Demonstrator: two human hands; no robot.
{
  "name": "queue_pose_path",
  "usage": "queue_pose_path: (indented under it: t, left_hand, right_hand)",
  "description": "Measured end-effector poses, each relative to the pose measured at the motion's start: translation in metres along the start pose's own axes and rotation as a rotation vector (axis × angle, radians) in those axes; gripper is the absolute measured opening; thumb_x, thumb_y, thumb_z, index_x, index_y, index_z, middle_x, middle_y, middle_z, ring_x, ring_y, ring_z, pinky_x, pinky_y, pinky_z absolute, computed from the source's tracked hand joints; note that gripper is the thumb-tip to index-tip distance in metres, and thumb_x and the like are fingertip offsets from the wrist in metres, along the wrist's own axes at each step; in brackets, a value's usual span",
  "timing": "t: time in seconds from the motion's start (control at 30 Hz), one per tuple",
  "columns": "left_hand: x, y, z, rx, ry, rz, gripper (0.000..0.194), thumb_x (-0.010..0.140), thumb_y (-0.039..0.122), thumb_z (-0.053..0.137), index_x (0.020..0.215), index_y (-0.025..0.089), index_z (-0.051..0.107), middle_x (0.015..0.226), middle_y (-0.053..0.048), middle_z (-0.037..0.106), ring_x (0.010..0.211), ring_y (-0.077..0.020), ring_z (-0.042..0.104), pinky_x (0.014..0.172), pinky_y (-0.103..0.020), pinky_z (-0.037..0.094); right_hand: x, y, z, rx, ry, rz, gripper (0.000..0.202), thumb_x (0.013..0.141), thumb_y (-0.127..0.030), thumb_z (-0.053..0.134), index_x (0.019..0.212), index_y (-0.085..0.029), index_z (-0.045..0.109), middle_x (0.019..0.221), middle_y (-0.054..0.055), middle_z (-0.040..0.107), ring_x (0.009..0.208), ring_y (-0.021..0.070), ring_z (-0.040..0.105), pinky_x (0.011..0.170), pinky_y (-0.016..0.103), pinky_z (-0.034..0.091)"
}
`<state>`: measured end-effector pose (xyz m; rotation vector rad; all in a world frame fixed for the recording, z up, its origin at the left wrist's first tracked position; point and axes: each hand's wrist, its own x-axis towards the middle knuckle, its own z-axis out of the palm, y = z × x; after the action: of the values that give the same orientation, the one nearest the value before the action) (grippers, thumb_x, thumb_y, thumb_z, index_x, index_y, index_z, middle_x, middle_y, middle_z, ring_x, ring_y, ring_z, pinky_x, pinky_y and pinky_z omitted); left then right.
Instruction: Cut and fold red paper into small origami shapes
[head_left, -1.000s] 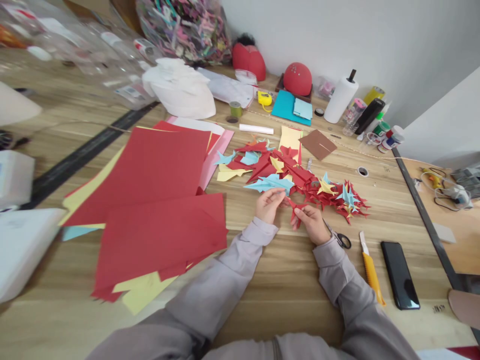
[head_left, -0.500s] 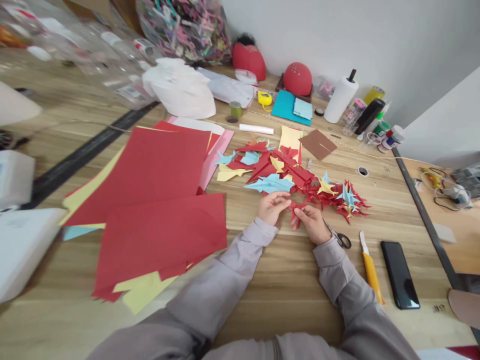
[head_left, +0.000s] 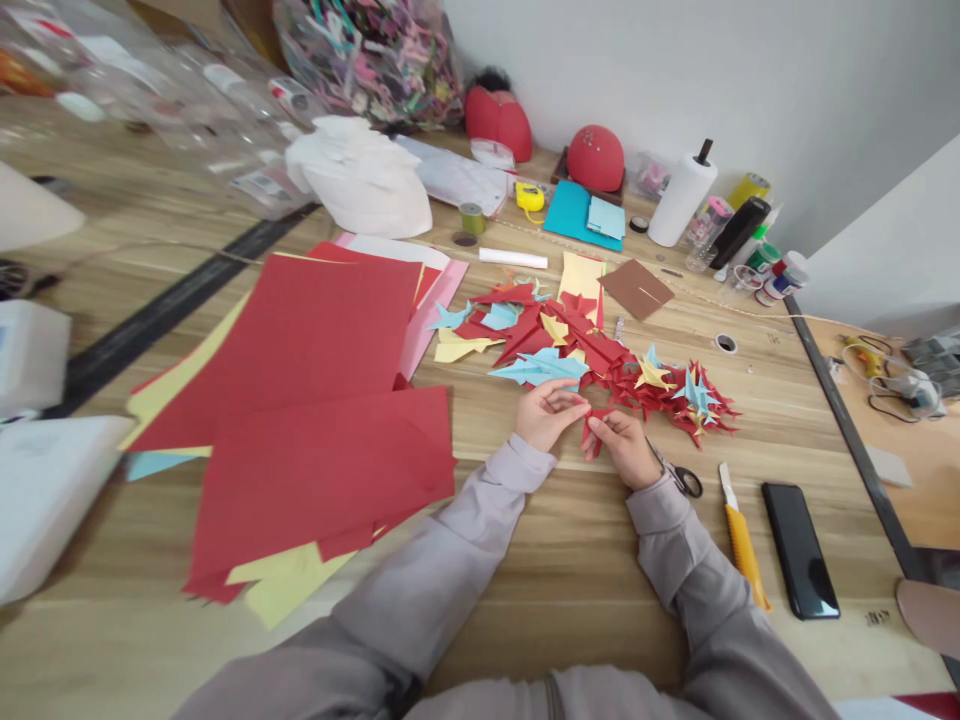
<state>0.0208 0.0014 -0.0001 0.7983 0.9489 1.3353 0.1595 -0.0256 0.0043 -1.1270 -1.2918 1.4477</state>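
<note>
A small folded red paper (head_left: 598, 432) is between my two hands, in front of the pile of folded paper pieces (head_left: 592, 345) in red, blue and yellow. My right hand (head_left: 626, 445) is closed on it, thumb on top. My left hand (head_left: 545, 415) pinches at its upper left edge with thumb and fingertips. Large red sheets (head_left: 322, 345) lie to the left over yellow and pink ones. Just right of my right hand are black-handled scissors (head_left: 686, 481), their blades partly hidden by the hand and sleeve.
An orange box cutter (head_left: 742, 550) with its blade out and a black phone (head_left: 800, 550) lie at the right. Farther back are a yellow tape measure (head_left: 529, 198), a blue pad (head_left: 574, 212), a white roll (head_left: 682, 200) and jars. Plastic bottles (head_left: 187, 95) lie at the back left.
My left thumb and fingertips have shifted slightly along the top of the small red paper. My right hand has barely moved.
</note>
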Motion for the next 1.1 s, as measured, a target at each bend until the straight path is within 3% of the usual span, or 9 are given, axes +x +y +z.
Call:
queue_pose_path:
  t: [0.2,0.43,0.93,1.1]
  left_hand:
    - [0.0013,-0.0025,-0.0027,0.154,-0.105,-0.004,0.036,0.054,0.024,0.078,0.086,0.012,0.067,0.052,0.005,0.057,0.048,-0.0072,0.05,0.052,-0.021,0.04]
    - [-0.0027,-0.0011,-0.0027,0.273,-0.109,0.062,0.028,0.058,0.025,0.074,0.083,0.013,0.07,0.05,0.004,0.054,0.046,-0.0073,0.045,0.047,-0.021,0.035]
    - [-0.0005,-0.0045,-0.005,0.073,-0.038,-0.04,0.032,0.071,0.031,0.061,0.097,0.013,0.068,0.049,0.001,0.062,0.047,-0.0134,0.056,0.054,-0.026,0.047]
    - [-0.002,0.0004,-0.0028,0.038,-0.052,-0.046,0.04,0.065,0.037,0.07,0.098,0.014,0.065,0.063,-0.002,0.068,0.055,-0.0134,0.059,0.057,-0.026,0.048]
  right_hand:
    - [-0.0001,0.0017,-0.0005,0.002,0.012,0.007,0.036,0.077,-0.049,0.065,0.062,-0.018,0.055,0.051,0.001,0.066,0.039,0.0118,0.058,0.04,0.022,0.046]
    - [-0.0033,0.0013,-0.001,-0.036,0.016,0.02,0.035,0.077,-0.048,0.066,0.064,-0.017,0.057,0.051,0.0,0.065,0.036,0.0106,0.056,0.038,0.021,0.044]
    - [-0.0028,-0.0016,0.0015,-0.037,0.015,0.024,0.037,0.074,-0.052,0.067,0.065,-0.016,0.059,0.051,0.001,0.065,0.036,0.0106,0.055,0.037,0.021,0.046]
    - [-0.0024,0.0,0.0006,-0.031,0.017,0.015,0.037,0.075,-0.052,0.066,0.064,-0.017,0.058,0.051,0.001,0.066,0.036,0.0113,0.056,0.038,0.022,0.045]
